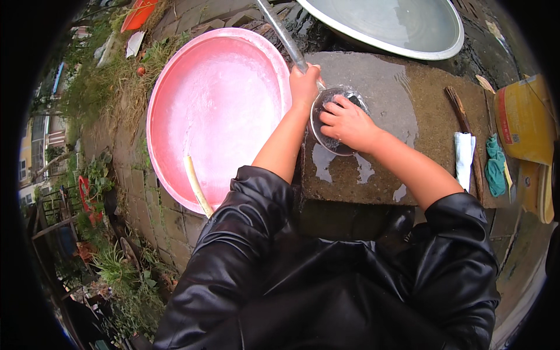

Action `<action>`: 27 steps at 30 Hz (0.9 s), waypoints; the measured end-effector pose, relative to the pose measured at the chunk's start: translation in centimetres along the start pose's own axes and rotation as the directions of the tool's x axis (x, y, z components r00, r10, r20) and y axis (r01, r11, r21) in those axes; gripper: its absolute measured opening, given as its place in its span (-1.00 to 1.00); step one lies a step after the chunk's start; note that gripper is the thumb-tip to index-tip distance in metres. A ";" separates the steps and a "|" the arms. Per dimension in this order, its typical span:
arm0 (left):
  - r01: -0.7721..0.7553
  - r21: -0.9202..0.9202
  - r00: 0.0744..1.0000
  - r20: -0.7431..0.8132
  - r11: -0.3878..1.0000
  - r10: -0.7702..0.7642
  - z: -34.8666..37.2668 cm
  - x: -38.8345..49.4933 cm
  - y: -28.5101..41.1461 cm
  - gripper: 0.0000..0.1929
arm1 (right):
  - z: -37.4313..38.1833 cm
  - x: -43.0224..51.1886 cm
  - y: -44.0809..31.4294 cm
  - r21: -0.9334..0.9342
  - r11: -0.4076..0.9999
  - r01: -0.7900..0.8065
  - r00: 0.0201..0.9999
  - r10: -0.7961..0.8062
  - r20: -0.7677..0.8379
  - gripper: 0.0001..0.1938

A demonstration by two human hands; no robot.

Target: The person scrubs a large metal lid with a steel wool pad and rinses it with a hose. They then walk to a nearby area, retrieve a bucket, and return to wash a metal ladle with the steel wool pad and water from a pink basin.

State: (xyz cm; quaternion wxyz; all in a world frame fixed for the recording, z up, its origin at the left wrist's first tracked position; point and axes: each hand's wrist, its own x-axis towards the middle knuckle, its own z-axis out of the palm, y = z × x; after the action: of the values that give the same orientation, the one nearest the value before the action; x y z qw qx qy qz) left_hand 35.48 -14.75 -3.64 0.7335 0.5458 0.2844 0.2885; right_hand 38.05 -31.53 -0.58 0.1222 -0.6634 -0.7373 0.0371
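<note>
On a wet stone slab (376,175) lies a round metal bowl or ladle (319,136) with water in it. My left hand (305,85) is closed around a long metal handle (284,37) that meets the vessel's rim. Inside the vessel my right hand (348,122) has its fingers bent and spread over something dark; what lies beneath the fingers is hidden. Left of the slab stands a big pink plastic tub (227,100) holding water. A pale hose (194,179) reaches over its near edge, and water runs from its end.
A large metal basin (393,26) of water stands beyond the slab. A wooden stick (459,105), a white cloth (463,153) and a green cloth (495,166) lie on the slab's right side. Beyond them is a yellow bucket (525,120). Plants (113,267) grow at the left.
</note>
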 end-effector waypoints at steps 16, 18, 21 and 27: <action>0.014 -0.051 0.998 -0.055 0.999 -0.017 -1.1 -0.1 -0.3 -0.87 | 0.6 -0.6 -1.6 0.583 0.644 -0.496 0.860 0.458 0.226 -0.58; 0.015 -0.129 0.999 -0.029 0.992 -0.019 -1.3 0.0 -0.4 -0.88 | 1.1 -1.1 -1.4 0.144 0.938 -0.314 0.937 0.331 -0.110 -0.74; 0.028 -0.136 0.999 -0.041 0.990 -0.034 -1.2 0.1 -0.6 -0.88 | 1.6 -0.7 -1.4 0.242 0.887 -0.394 0.917 0.396 0.040 -0.72; -0.014 0.085 0.988 -0.154 0.996 0.027 -0.6 0.3 0.0 -0.88 | 0.6 1.9 -1.5 0.231 0.863 -0.450 0.878 0.475 -0.064 -0.67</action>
State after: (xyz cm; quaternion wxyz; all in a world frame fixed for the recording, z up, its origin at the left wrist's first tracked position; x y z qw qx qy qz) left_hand 35.19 -14.14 -3.82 0.6828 0.5549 0.3467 0.3251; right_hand 36.32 -29.79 -0.58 0.2226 -0.8053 -0.5398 0.1030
